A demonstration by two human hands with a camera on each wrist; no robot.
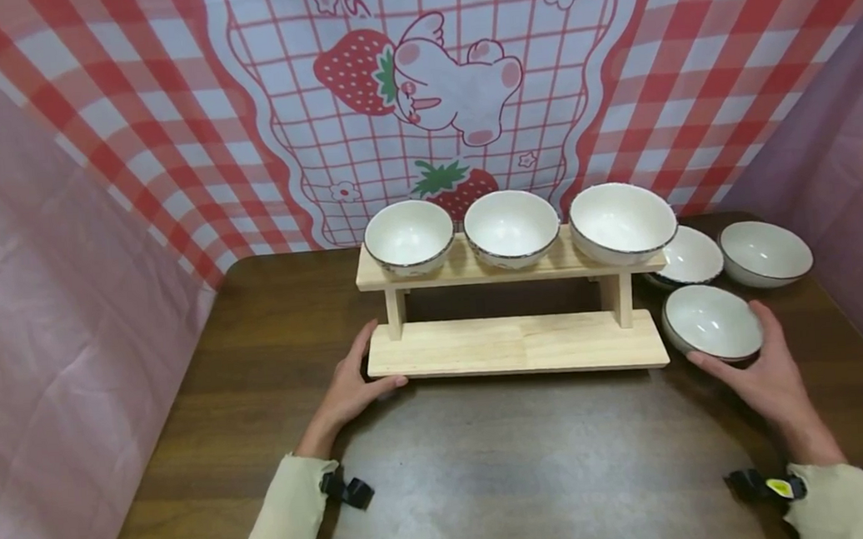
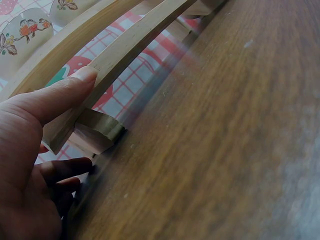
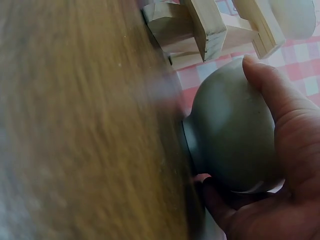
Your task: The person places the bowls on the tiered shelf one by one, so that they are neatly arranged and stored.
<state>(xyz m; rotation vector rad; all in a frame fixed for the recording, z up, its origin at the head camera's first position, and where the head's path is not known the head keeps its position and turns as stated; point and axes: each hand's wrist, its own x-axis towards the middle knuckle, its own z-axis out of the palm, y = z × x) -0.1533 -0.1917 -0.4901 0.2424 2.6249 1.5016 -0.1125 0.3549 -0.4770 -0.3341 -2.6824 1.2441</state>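
A two-tier wooden rack (image 1: 519,345) stands on the table, with three white bowls (image 1: 511,224) in a row on its upper board. My left hand (image 1: 348,385) grips the left end of the lower board, thumb at the front edge and fingers round the end. In the left wrist view, the thumb (image 2: 62,95) lies on the board. To the right of the rack, my right hand (image 1: 768,375) holds a pale bowl (image 1: 713,322) by its side, thumb in front and fingers at the right. The right wrist view shows that bowl's rounded side (image 3: 230,130) and its foot near the tabletop.
Behind the held bowl are two more bowls, one white (image 1: 689,256) partly hidden by the rack, one pale (image 1: 764,254) farther right. A red-and-white checked cloth (image 1: 455,76) hangs behind the brown table (image 1: 535,463). Pink cloth (image 1: 52,329) hangs at the sides.
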